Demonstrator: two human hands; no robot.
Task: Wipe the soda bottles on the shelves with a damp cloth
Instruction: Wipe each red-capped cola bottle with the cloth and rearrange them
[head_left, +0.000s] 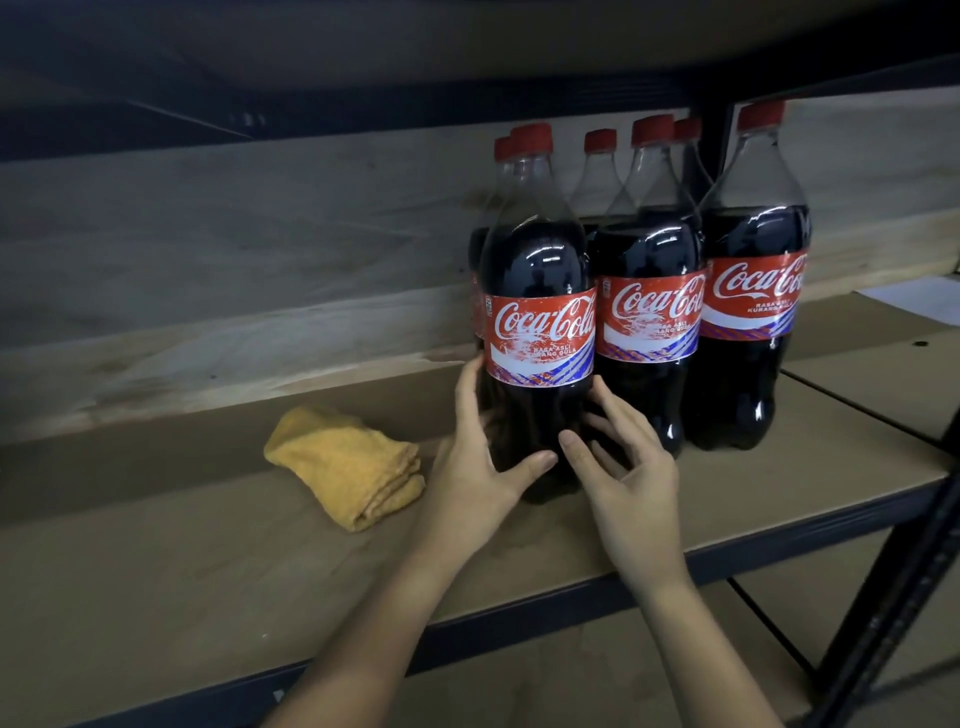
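Several dark cola bottles with red caps and red labels stand in a cluster on the shelf (208, 571). The front left bottle (537, 270) is nearest to me. My left hand (480, 467) wraps round its lower left side, thumb across the front. My right hand (623, 467) cups its lower right side with fingers spread, touching it. A second bottle (649, 312) and a third bottle (750, 291) stand to the right, more bottles behind them. A folded yellow cloth (348, 465) lies on the shelf left of my left hand, untouched.
The shelf is a brown board on a dark metal frame, with a wooden back wall (234, 260). A dark upright post (904, 587) rises at the right. Another shelf board (883, 374) continues to the right. A shelf overhead leaves the left side in shadow.
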